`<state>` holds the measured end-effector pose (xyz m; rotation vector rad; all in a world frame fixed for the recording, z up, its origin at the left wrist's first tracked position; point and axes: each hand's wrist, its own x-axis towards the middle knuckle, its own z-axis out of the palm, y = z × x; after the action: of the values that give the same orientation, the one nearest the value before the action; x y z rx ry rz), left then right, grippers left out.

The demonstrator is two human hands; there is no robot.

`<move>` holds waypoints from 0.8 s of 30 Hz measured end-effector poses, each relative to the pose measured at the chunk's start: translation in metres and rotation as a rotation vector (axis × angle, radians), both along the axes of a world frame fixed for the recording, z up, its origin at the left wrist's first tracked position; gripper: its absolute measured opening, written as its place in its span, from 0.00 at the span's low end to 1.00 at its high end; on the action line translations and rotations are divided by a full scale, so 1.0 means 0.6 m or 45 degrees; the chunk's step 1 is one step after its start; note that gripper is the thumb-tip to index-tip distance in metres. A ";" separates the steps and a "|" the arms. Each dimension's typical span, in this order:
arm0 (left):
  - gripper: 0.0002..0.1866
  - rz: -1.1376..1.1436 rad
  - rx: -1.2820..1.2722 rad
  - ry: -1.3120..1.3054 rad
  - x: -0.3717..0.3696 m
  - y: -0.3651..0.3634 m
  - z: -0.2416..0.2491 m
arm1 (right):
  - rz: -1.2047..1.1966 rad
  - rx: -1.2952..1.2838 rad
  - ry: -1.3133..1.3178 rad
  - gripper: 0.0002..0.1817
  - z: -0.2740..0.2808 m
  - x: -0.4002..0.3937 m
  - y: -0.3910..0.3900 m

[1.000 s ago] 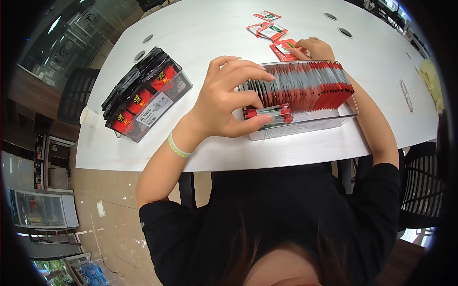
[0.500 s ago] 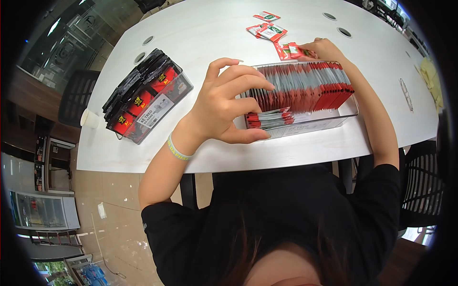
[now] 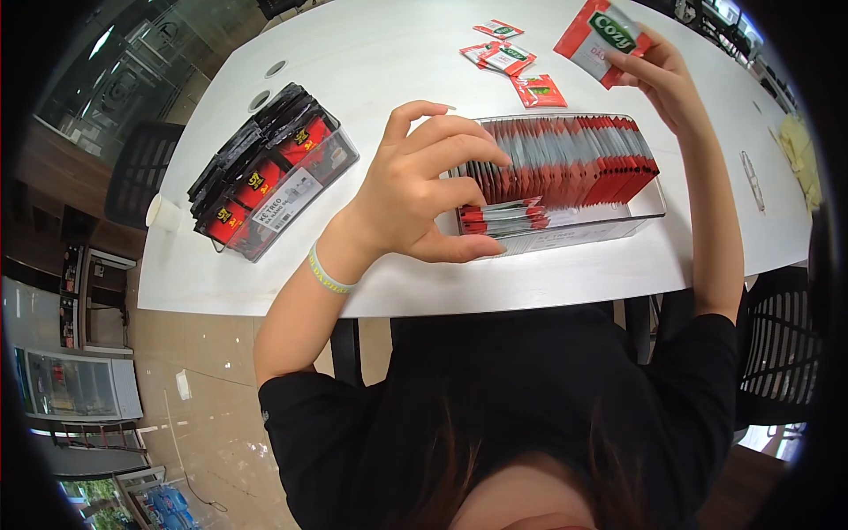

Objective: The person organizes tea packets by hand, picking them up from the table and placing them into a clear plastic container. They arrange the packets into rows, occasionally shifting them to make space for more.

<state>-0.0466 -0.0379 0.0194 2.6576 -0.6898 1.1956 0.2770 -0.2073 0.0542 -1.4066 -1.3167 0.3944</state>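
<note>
A clear box (image 3: 618,231) holds a long row of upright red and silver sachets (image 3: 565,159), with a few more lying along its near side. My left hand (image 3: 428,190) is curved over the left end of this box, thumb at the near side and fingers on the end sachets; what it grips is partly hidden. Raised above the table beyond the box, my right hand (image 3: 658,75) pinches a red and white Cozy sachet (image 3: 601,40). Several loose sachets (image 3: 508,58) lie on the table behind the box, one of them (image 3: 537,90) closer to it.
On the left, a second clear box (image 3: 305,190) holds black and red packets. A paper cup (image 3: 162,213) stands at the left edge of the white table (image 3: 389,296). A pen-like object (image 3: 752,180) and yellow material (image 3: 798,150) are at the right.
My right hand has lifted a sachet from the table behind the box and moved up and right with it. My left hand has stayed nearly still at the box.
</note>
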 end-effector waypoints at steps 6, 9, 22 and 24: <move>0.24 0.003 0.012 -0.012 0.002 0.001 -0.001 | 0.418 0.104 -0.445 0.10 0.043 -0.174 -0.047; 0.25 0.011 0.026 -0.014 0.002 0.001 -0.002 | 0.327 -0.096 -0.697 0.09 0.025 -0.203 -0.038; 0.16 0.118 -0.015 -0.164 0.005 -0.002 -0.002 | 0.068 0.049 -1.196 0.26 -0.021 -0.262 -0.023; 0.13 0.130 -0.086 -0.117 0.010 -0.001 -0.005 | 0.061 0.009 -1.303 0.25 -0.020 -0.261 -0.021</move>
<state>-0.0408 -0.0385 0.0161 2.6244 -0.5226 1.3499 0.1207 -0.2197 0.0420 -1.6310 -2.1460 -0.3756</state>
